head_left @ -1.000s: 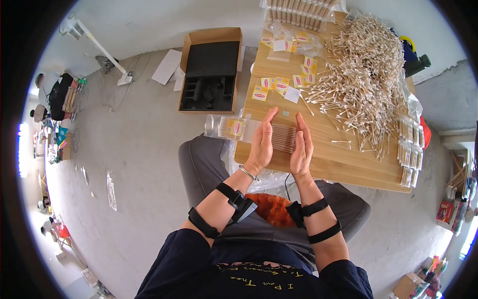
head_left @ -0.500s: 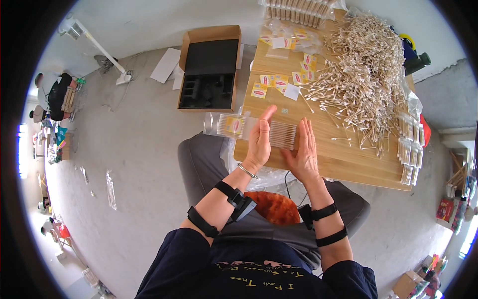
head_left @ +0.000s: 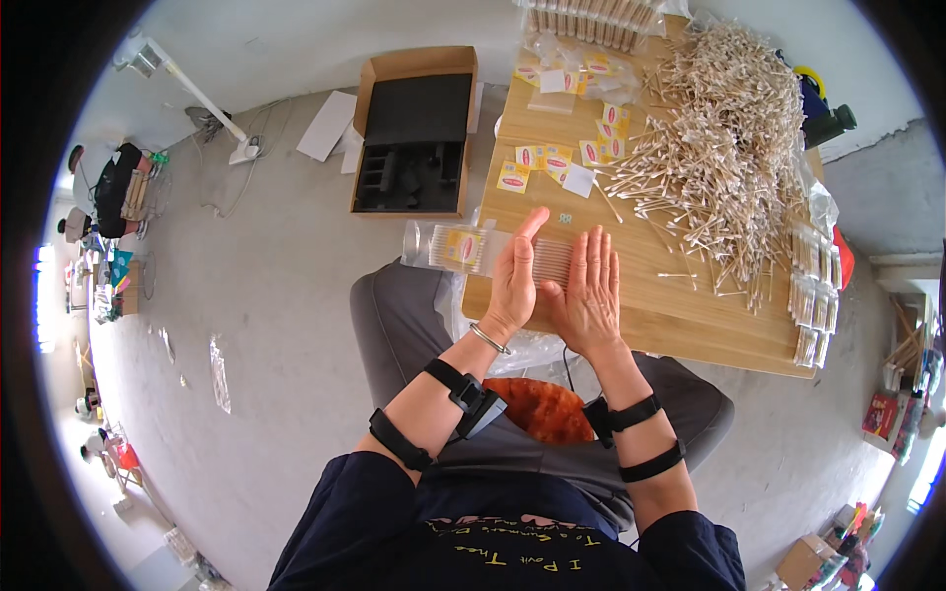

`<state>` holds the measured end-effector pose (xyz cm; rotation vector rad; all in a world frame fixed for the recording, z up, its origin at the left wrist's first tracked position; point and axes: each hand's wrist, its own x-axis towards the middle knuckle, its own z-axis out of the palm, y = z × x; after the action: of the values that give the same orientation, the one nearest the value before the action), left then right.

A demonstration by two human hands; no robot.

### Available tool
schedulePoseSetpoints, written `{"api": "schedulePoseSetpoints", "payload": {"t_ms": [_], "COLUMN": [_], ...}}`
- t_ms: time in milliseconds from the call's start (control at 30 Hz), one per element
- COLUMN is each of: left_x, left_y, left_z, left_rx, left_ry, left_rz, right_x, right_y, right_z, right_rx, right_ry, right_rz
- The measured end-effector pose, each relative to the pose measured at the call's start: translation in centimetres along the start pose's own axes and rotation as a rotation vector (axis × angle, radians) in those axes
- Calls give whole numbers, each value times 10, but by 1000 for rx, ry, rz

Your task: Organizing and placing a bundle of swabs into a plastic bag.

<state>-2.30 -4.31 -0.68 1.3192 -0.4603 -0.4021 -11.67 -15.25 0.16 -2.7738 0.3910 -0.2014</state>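
A row of cotton swabs (head_left: pixel 552 262) lies side by side on the wooden table, between my two hands. My left hand (head_left: pixel 514 279) stands on edge along the row's left end, its fingers stretched out. My right hand (head_left: pixel 588 294) lies flat with straight fingers over the row's right end and hides part of it. Just left of my left hand, a clear plastic bag (head_left: pixel 419 244) at the table edge holds swabs and a yellow-and-white card (head_left: pixel 463 246). My left hand covers part of that bag's right side.
A big heap of loose swabs (head_left: pixel 729 128) covers the table's right. Yellow cards (head_left: pixel 557 163) and a white card (head_left: pixel 578 180) lie beyond my hands. Filled packets (head_left: pixel 813 291) line the right edge; bundled swabs (head_left: pixel 591 25) sit at the back. An open cardboard box (head_left: pixel 463 187) stands left of the table.
My right hand has moved left and turned flatter, now covering the right end of the swab row. My left hand stays about where it was.
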Motion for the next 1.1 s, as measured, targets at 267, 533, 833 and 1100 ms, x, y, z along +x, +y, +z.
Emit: {"api": "schedulePoseSetpoints", "payload": {"t_ms": [267, 533, 833, 1100], "left_x": [0, -7, -68, -67], "left_y": [0, 7, 21, 21], "left_z": [2, 0, -27, -17], "left_rx": [-114, 244, 1129, 1176], "left_ry": [1, 75, -238, -238], "left_rz": [-3, 132, 456, 390], "right_x": [-11, -10, -10, -12], "right_y": [4, 1, -2, 1], "right_z": [-14, -8, -13, -11], "right_rx": [-63, -100, -120, -159], "right_ry": [-97, -23, -120, -112], "right_rz": [-134, -158, -99, -116]}}
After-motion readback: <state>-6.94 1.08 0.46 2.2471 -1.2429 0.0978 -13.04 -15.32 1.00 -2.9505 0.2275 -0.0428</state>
